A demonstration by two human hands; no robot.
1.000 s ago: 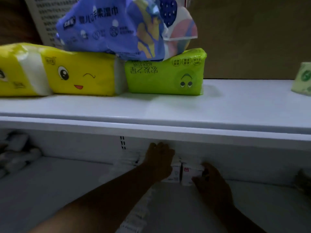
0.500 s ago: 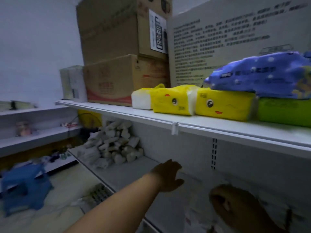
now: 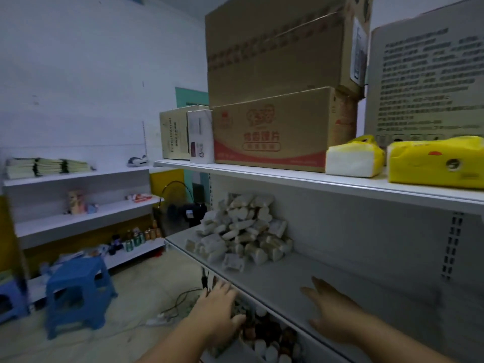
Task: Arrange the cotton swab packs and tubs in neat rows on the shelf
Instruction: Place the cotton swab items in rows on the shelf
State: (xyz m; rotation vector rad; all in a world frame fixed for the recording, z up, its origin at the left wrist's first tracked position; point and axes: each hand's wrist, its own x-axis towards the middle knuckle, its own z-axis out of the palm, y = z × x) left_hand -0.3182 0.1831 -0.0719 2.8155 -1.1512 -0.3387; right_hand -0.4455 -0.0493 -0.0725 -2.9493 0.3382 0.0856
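Note:
A loose heap of white cotton swab packs (image 3: 241, 229) lies at the left end of the middle shelf (image 3: 301, 279), against its back panel. My left hand (image 3: 218, 307) hovers off the shelf's front edge, fingers straight, holding nothing. My right hand (image 3: 330, 302) reaches over the bare shelf surface to the right of the heap, fingers spread and empty. Both hands are well short of the heap. Below the shelf edge, small round-topped items (image 3: 269, 336) fill a lower level; what they are is unclear.
The upper shelf (image 3: 288, 176) carries stacked cardboard boxes (image 3: 275, 127), a white tissue pack (image 3: 353, 161) and a yellow tissue pack (image 3: 437, 163). A blue stool (image 3: 78, 292) and cables (image 3: 167, 310) sit on the floor at left. Wall shelves with goods run along the far left.
My view has swung left from the shelf's back to the heap of packs. Both hands have left the small boxes they touched and now reach leftward, empty.

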